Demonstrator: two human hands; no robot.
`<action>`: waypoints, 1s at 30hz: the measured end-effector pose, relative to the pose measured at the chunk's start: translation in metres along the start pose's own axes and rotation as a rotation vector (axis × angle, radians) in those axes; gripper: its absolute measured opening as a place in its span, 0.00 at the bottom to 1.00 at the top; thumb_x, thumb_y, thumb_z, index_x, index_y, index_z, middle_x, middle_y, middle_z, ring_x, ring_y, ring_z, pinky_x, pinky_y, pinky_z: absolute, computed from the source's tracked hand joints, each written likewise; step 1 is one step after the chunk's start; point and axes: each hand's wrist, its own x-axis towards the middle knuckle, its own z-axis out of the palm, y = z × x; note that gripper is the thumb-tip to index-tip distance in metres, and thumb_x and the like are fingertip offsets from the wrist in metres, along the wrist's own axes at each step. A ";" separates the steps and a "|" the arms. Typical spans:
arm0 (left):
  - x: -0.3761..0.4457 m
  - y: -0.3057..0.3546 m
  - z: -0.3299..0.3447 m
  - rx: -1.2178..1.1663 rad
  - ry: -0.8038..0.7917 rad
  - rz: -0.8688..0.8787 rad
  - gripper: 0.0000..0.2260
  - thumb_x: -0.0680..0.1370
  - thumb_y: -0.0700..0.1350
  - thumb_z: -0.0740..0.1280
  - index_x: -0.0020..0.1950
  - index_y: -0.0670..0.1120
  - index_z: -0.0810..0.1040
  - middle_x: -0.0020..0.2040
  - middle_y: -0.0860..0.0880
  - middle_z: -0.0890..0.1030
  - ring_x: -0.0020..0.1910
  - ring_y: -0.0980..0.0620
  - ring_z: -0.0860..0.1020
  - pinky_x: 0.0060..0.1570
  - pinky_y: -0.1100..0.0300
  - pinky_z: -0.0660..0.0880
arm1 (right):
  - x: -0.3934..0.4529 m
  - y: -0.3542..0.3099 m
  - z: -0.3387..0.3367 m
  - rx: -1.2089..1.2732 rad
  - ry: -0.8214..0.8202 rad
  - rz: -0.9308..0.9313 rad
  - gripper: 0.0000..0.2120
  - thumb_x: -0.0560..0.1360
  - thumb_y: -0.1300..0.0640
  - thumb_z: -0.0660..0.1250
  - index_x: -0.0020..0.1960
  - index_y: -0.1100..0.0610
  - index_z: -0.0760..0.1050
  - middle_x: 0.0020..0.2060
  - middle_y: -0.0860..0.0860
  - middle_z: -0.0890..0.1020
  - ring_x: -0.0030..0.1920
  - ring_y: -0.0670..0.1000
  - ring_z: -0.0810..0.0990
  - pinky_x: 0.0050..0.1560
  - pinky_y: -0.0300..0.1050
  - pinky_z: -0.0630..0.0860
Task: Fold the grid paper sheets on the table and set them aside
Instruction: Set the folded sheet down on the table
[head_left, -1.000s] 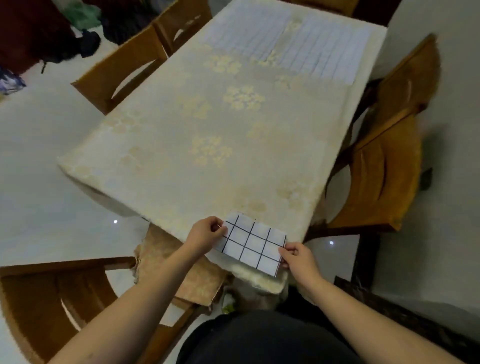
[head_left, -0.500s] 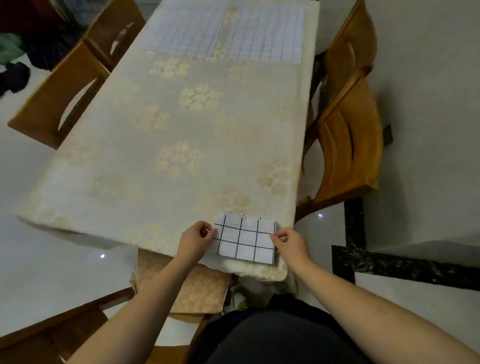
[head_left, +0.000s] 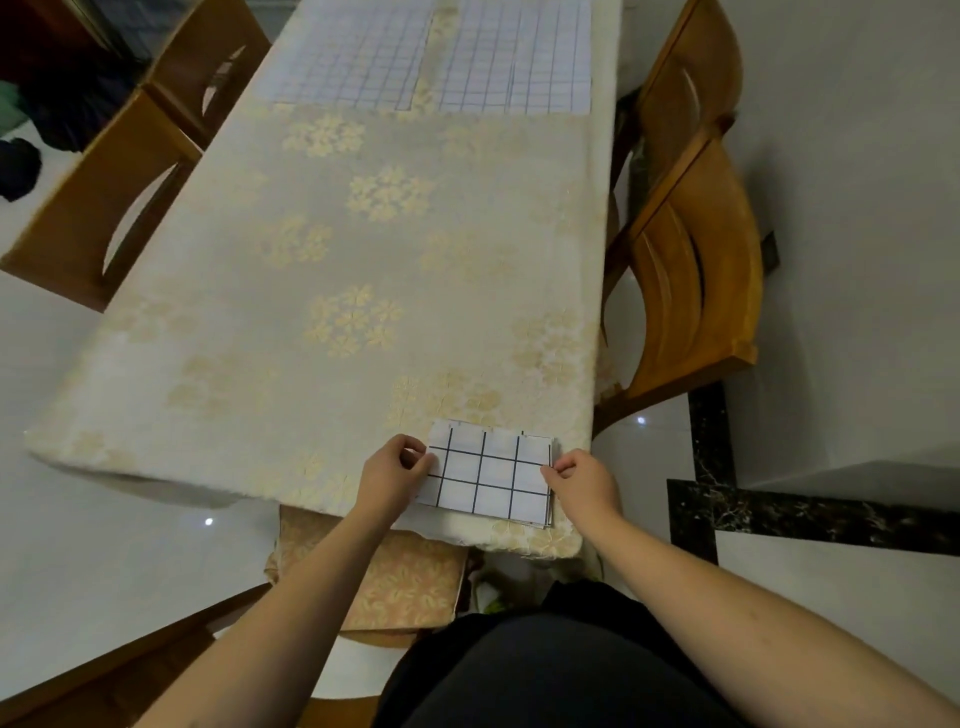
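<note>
A small folded grid paper (head_left: 491, 472), white with dark lines, lies flat at the near right corner of the table (head_left: 363, 249). My left hand (head_left: 392, 475) pinches its left edge, and my right hand (head_left: 582, 480) pinches its right edge. Two large unfolded grid sheets lie side by side at the far end: the left grid sheet (head_left: 353, 57) and the right grid sheet (head_left: 514, 57).
A cream cloth with gold flowers covers the table. Wooden chairs stand on the right (head_left: 691, 260) and the far left (head_left: 119, 192). A cushioned chair seat (head_left: 400, 582) sits under the near edge. Dark clothes (head_left: 18, 166) lie on the floor at left.
The view swung so the table runs straight ahead. The folded paper turned square to the table edge and now lies flat, with both hands still at its sides.
</note>
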 end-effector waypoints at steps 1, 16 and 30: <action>0.001 -0.001 0.001 0.000 -0.002 0.007 0.08 0.76 0.50 0.69 0.52 0.48 0.77 0.40 0.53 0.80 0.39 0.56 0.77 0.34 0.65 0.69 | 0.000 0.001 0.000 0.006 0.000 0.005 0.08 0.75 0.49 0.69 0.41 0.50 0.73 0.38 0.47 0.80 0.38 0.48 0.78 0.37 0.42 0.74; 0.000 -0.018 0.044 0.694 0.064 0.832 0.25 0.83 0.54 0.51 0.77 0.43 0.60 0.78 0.44 0.60 0.78 0.47 0.56 0.73 0.49 0.59 | -0.018 -0.033 0.044 -0.487 0.087 -0.727 0.25 0.78 0.49 0.53 0.71 0.57 0.69 0.67 0.52 0.75 0.67 0.52 0.73 0.71 0.46 0.61; 0.016 -0.025 0.042 0.754 -0.092 0.749 0.27 0.83 0.58 0.48 0.80 0.48 0.51 0.80 0.47 0.51 0.79 0.49 0.49 0.75 0.47 0.54 | 0.005 -0.008 0.057 -0.718 0.016 -0.533 0.34 0.80 0.39 0.46 0.77 0.60 0.56 0.77 0.55 0.58 0.77 0.52 0.57 0.74 0.51 0.51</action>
